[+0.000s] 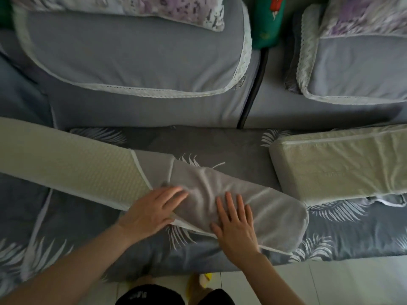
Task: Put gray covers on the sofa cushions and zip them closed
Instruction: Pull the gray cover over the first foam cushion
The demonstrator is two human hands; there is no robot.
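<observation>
I look down on the sofa (154,111), its seat under a dark feather-print sheet (220,142) and its gray back cushions (132,53) edged in white lace; on top of them sit floral pillows (171,9) with a green one (266,20) wedged between. A long pale cushion (66,159) lies slantwise across the seat from the left; its right end is inside a gray cover (253,208), whose white-piped mouth sits partway along it, the rest bare. A second bare cushion (339,164) lies at the right, just beside the cover's far end. My left hand (154,210) rests flat at the cover's opening, fingers straight, gripping nothing; my right hand (235,225) presses flat on the cover, fingers spread, also holding nothing. A yellow slipper (206,279) shows on the pale floor (352,282).
</observation>
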